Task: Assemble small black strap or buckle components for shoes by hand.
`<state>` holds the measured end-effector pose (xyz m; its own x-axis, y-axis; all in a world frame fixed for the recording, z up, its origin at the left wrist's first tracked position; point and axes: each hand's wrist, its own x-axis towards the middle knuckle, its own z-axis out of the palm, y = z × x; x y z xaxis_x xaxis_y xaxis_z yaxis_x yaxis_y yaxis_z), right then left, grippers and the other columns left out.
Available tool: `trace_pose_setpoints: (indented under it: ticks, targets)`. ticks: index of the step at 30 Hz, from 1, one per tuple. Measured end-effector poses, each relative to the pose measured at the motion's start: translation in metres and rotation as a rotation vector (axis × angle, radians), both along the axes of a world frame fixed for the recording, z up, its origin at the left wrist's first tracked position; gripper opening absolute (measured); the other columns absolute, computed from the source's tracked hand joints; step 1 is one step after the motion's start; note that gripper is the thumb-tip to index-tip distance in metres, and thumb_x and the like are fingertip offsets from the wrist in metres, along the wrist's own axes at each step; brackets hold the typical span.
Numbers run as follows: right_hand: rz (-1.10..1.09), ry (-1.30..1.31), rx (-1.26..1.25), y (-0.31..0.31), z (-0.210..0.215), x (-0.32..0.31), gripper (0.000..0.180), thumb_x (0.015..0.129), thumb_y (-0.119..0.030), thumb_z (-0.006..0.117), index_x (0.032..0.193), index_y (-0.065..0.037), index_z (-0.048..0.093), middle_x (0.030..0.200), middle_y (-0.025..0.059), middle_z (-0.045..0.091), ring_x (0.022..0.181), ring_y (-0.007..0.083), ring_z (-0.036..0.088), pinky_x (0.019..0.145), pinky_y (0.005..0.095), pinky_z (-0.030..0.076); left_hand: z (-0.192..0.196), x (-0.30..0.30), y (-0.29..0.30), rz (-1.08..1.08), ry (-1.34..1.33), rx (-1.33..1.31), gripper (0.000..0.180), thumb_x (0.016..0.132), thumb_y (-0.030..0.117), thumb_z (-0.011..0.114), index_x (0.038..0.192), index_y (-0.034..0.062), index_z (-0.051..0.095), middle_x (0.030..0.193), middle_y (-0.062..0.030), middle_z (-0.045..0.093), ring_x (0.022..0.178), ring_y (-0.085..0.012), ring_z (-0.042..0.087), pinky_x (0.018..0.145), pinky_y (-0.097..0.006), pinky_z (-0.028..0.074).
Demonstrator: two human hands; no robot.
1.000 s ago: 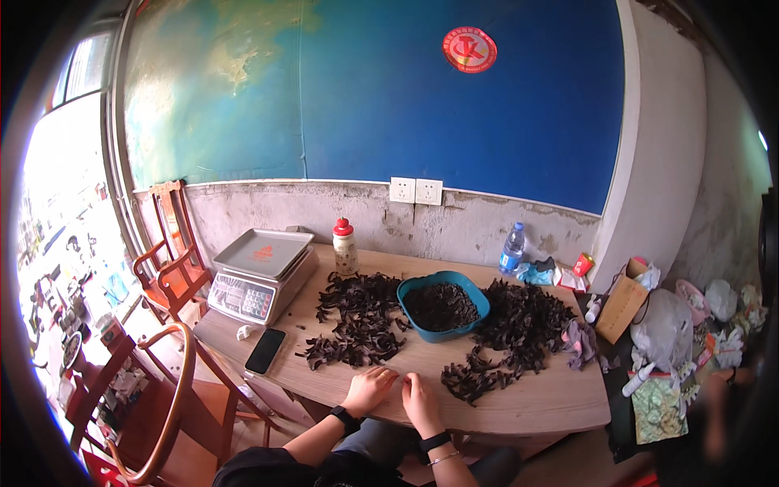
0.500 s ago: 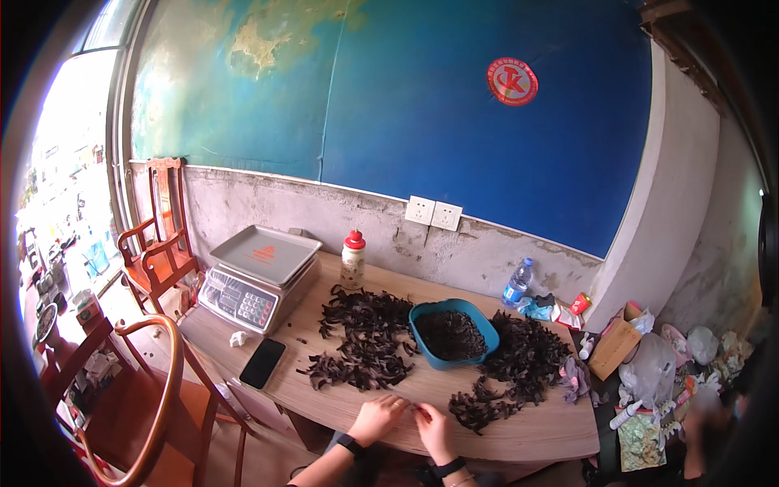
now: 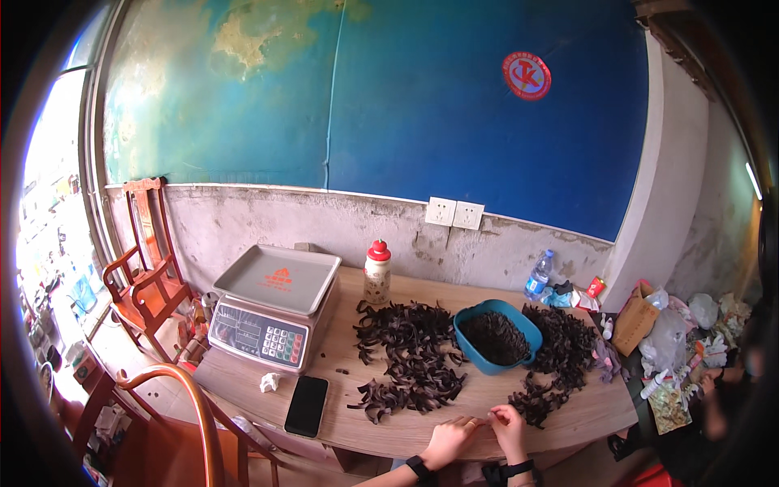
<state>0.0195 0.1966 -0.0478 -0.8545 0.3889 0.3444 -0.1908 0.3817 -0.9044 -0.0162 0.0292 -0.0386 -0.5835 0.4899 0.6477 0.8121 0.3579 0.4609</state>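
My left hand and my right hand meet at the near edge of the wooden table, fingertips together on something too small to make out. Both wrists wear black bands. Just beyond them lie heaps of dark dried pods: a big pile to the left of the hands, a small pile beside my right hand, and a far pile on the right. A blue bowl holding dark bits stands between the piles.
A weighing scale stands at the table's left, with a black phone and a crumpled white scrap in front. A red-capped white bottle, a water bottle and bags are at the back and right. Wooden chairs are on the left.
The view has tilted up and pulled back, so the table and hands sit lower in frame. My hands stay together at the table's near edge.
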Motion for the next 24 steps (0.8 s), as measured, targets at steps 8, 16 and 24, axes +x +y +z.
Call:
trace_pose_setpoints:
  ticks: [8, 16, 24]
  targets:
    - [0.026, -0.043, -0.016, -0.003, 0.007, -0.001, 0.013, 0.084, -0.003, 0.066, 0.094, 0.003, 0.061, 0.08, 0.0053, 0.066, 0.072, 0.0078, 0.061, 0.064, 0.0204, 0.047, 0.002, 0.0, -0.001, -0.009, -0.009, 0.019, 0.012, 0.083, 0.016, 0.061, 0.094, 0.0128, 0.064, 0.076, -0.0056, 0.063, 0.067, -0.0243, 0.064, 0.054, -0.035, 0.051]
    - [0.097, -0.082, -0.161, 0.004, 0.006, 0.002, 0.016, 0.086, -0.003, 0.065, 0.099, 0.006, 0.06, 0.085, 0.0086, 0.068, 0.076, 0.0103, 0.063, 0.068, 0.0222, 0.051, 0.004, 0.0, 0.005, 0.014, 0.017, 0.009, 0.015, 0.082, 0.016, 0.061, 0.096, 0.012, 0.064, 0.079, -0.0059, 0.064, 0.069, -0.0251, 0.064, 0.058, -0.036, 0.052]
    - [0.246, -0.014, -0.243, 0.009, 0.0, -0.003, 0.014, 0.088, -0.002, 0.062, 0.098, 0.005, 0.057, 0.088, 0.0085, 0.066, 0.08, 0.0109, 0.063, 0.073, 0.0209, 0.05, 0.013, 0.0, -0.001, -0.008, 0.084, -0.066, 0.028, 0.077, 0.01, 0.055, 0.105, 0.009, 0.061, 0.093, -0.0049, 0.062, 0.083, -0.0239, 0.063, 0.066, -0.034, 0.053]
